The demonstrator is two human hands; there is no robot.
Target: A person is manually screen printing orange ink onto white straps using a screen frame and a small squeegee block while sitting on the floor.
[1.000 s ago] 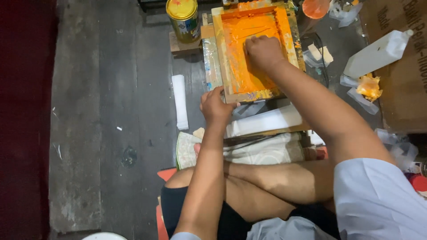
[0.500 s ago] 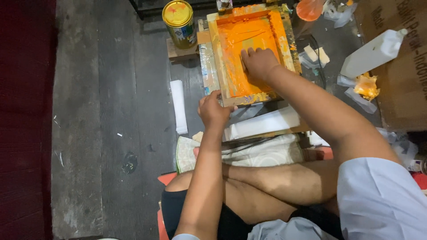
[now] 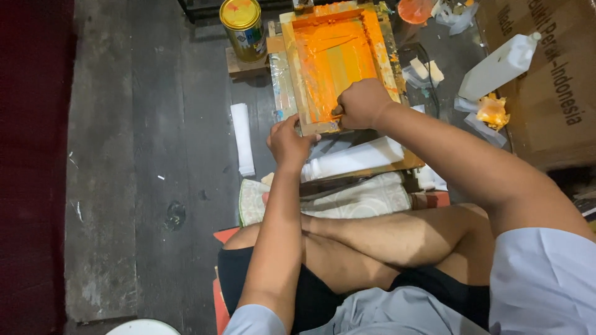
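The right hand point(image 3: 363, 103) is closed in a fist at the near end of a wooden printing frame point(image 3: 292, 74) whose mesh is coated in orange ink; the fingers wrap something at the frame's lower edge, but what they grip is hidden under the knuckles. The left hand point(image 3: 287, 141) sits just to the left of and below the right one, its fingers curled over the near left corner of the frame, pressing it down. The two hands are close together but not touching. The frame lies flat on the dark wooden floor point(image 3: 155, 155), straight ahead of both hands. Beyond the left hand, just past the far left corner of the frame, stands a round tin with a yellow lid point(image 3: 243, 26) on a small wooden block. To the left of the left hand a white folded strip point(image 3: 242, 138) lies on the floor. Just below the hands a long white piece point(image 3: 354, 158) lies across a board, with a patterned cloth point(image 3: 366, 200) nearer the crossed legs. Well to the right of the right hand a white plastic bottle point(image 3: 500, 62) leans by a cardboard box point(image 3: 546, 93), with an orange-stained rag point(image 3: 492, 111) just beside it.
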